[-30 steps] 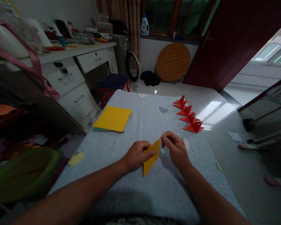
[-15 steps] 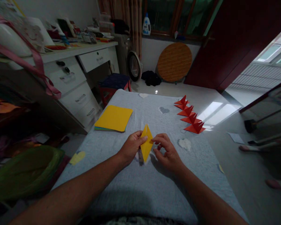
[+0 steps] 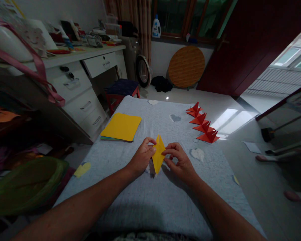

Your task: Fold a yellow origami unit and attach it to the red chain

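Note:
A yellow folded paper [image 3: 158,157], shaped like a narrow diamond with a slit at its upper tip, is held up a little above the cloth. My left hand [image 3: 141,155] pinches its left edge between thumb and fingers. On the opposite edge, the fingertips of my right hand [image 3: 179,161] close on the right corner. Behind my left hand lies a stack of square paper [image 3: 121,126], yellow on top with green and blue edges below. Several red folded paper pieces [image 3: 207,136] with raised points stand in a row at the table's right side.
A pale blue cloth with heart shapes covers the table [image 3: 130,207]. Beyond its far left corner stands a stool [image 3: 121,88] with a dark cushion. A white desk [image 3: 77,83] is at left, above a green-lined bin [image 3: 27,184].
My right fingers have closed onto the right corner of the yellow folded paper. The paper has turned slightly and shifted a little right, and my left forefinger has lifted and bent.

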Demonstrator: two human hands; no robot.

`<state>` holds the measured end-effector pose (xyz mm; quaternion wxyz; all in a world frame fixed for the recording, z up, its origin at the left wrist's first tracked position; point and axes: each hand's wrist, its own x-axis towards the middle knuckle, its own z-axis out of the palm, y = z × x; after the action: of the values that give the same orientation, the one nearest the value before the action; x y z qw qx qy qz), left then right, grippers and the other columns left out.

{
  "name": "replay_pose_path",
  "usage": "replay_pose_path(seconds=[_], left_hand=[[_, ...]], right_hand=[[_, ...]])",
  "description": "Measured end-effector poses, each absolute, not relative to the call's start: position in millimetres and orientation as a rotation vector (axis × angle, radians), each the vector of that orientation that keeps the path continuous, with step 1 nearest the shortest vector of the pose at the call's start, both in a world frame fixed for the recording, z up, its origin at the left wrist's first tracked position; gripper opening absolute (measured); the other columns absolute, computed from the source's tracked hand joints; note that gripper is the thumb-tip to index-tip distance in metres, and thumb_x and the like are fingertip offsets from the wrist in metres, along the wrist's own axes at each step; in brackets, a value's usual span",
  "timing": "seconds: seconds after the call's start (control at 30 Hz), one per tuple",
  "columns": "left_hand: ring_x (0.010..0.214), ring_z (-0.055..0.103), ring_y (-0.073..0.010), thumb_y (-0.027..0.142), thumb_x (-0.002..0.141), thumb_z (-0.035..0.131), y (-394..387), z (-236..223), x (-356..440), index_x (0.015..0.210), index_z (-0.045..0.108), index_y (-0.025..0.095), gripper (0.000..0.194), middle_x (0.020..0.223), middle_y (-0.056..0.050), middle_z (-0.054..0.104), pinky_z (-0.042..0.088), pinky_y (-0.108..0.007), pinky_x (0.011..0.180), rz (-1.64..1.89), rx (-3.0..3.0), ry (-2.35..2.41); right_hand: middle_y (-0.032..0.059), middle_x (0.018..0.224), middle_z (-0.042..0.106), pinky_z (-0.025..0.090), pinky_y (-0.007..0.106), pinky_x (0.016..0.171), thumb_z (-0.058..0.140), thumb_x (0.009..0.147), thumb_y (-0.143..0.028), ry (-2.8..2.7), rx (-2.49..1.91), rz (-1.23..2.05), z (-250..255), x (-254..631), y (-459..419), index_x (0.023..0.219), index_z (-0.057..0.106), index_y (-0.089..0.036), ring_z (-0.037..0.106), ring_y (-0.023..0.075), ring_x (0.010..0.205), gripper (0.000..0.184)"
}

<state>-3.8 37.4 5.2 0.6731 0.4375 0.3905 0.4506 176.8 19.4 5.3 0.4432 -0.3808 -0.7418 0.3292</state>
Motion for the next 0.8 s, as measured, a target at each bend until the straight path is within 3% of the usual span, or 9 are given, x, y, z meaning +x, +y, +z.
replay_pose_path(seconds=[0.27, 0.63, 0.7, 0.8], left_hand=[[0.067, 0.059, -0.0102, 0.025, 0.080, 0.056, 39.1, 7.5, -4.7, 0.094, 0.049, 0.020, 0.017, 0.082, 0.002, 0.061, 0.046, -0.021, 0.064, 0.978, 1.022, 0.896], [0.060, 0.050, -0.0117, 0.032, 0.087, 0.047, 35.3, 3.1, -8.1, 0.096, 0.054, 0.020, 0.016, 0.070, 0.003, 0.052, 0.039, -0.022, 0.058, 0.777, 1.298, 1.000], [0.065, 0.053, -0.0137, 0.034, 0.090, 0.044, 35.2, 6.3, -11.4, 0.095, 0.057, 0.020, 0.020, 0.073, 0.002, 0.055, 0.043, -0.024, 0.062, 0.736, 1.440, 1.054], [0.090, 0.059, -0.0195, 0.032, 0.092, 0.042, 34.5, 15.6, -17.0, 0.093, 0.062, 0.019, 0.024, 0.092, -0.004, 0.063, 0.047, -0.032, 0.085, 0.730, 1.731, 1.107]], right_hand=[[0.0058, 0.107, 0.052, 0.051, 0.032, 0.075, 0.062, 0.085, -0.015, -1.887, -0.993, 0.786, 4.5, 179.4, 19.3, 0.106, 0.067, -0.026, 0.055, 0.0189, 0.098, 0.024], [0.0038, 0.093, 0.058, 0.048, 0.033, 0.079, 0.057, 0.086, -0.016, -1.866, -1.119, 0.800, 2.7, 182.2, 22.4, 0.089, 0.068, -0.024, 0.058, 0.0179, 0.088, 0.015], [0.0034, 0.089, 0.060, 0.046, 0.032, 0.076, 0.056, 0.087, -0.016, -1.879, -1.153, 0.793, 2.1, 182.8, 23.2, 0.087, 0.068, -0.023, 0.058, 0.0178, 0.085, 0.014], [0.0027, 0.082, 0.061, 0.045, 0.031, 0.074, 0.055, 0.087, -0.016, -1.893, -1.200, 0.777, 0.5, 183.4, 24.7, 0.083, 0.068, -0.022, 0.058, 0.0174, 0.081, 0.014]])
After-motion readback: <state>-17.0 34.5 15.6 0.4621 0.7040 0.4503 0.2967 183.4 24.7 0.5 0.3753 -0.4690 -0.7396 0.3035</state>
